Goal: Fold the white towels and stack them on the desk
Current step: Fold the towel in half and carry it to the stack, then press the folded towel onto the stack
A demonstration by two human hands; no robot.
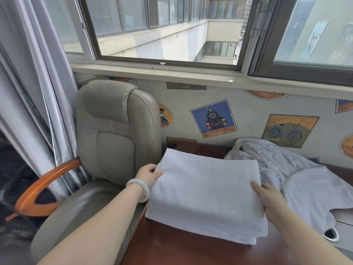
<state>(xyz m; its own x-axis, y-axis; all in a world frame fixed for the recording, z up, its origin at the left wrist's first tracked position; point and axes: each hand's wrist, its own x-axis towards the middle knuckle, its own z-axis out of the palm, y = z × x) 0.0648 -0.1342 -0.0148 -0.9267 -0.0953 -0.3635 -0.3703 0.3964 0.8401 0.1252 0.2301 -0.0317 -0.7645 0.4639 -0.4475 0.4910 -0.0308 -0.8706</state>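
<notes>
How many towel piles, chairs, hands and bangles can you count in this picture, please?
folded towel pile: 1
crumpled towel heap: 1
chair: 1
hands: 2, left hand and right hand, each gripping the folded pile
bangle: 1
Total: 6

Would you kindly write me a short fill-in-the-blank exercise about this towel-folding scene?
1. The left hand and right hand hold a folded white ____.
2. It lies on the brown ____.
3. A white bangle circles the ____ wrist.
4. The rumpled heap of white cloth lies to the ____ of the folded one.

Missing words: towel; desk; left; right.
</notes>
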